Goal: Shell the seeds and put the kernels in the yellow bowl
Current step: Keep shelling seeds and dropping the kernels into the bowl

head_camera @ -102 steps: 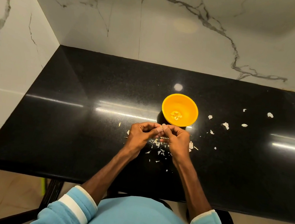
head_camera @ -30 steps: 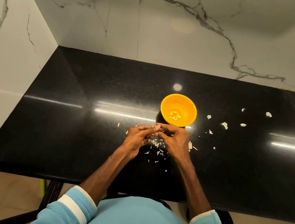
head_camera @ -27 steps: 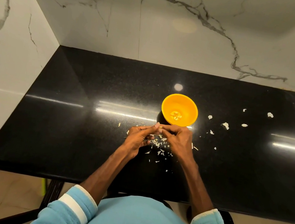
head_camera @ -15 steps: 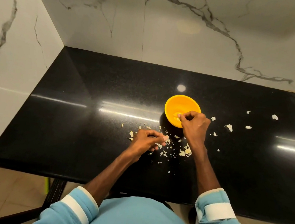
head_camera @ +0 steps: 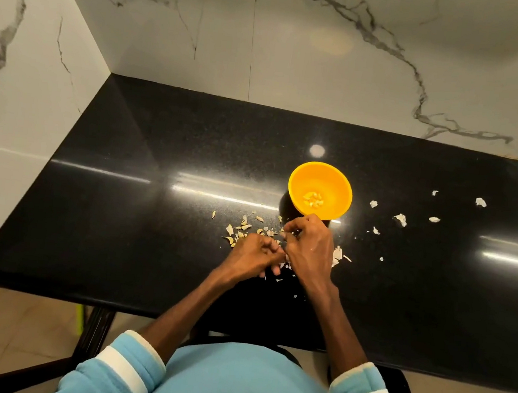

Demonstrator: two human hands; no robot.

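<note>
1. The yellow bowl stands upright on the black polished surface, a little beyond the two hands and slightly toward the person's right
2. A small heap of pale kernels lies at the bottom of the bowl
3. The right hand hovers just in front of the bowl's near rim, its fingers curled inward with the tips drawn close together; whether a seed sits between them is too small to tell
4. The left hand is just beside the right one, touching or nearly touching it at the fingertips, with the fingers bent into a loose fist; what it grips, if anything, cannot be told
5. A loose scatter of seeds and shell pieces lies on the surface just beyond the left hand and left of the bowl
6. More pale shell bits show at the right edge of the right hand, and a few tiny flecks lie under and behind both hands
7. Well apart to the right, several white shell fragments are spread across the surface, the farthest near the right edge of the view
8. Light blue sleeves with white cuffs cover both forearms near the bottom of the view
9. White marble-patterned walls meet the surface at the back and on the left
</note>
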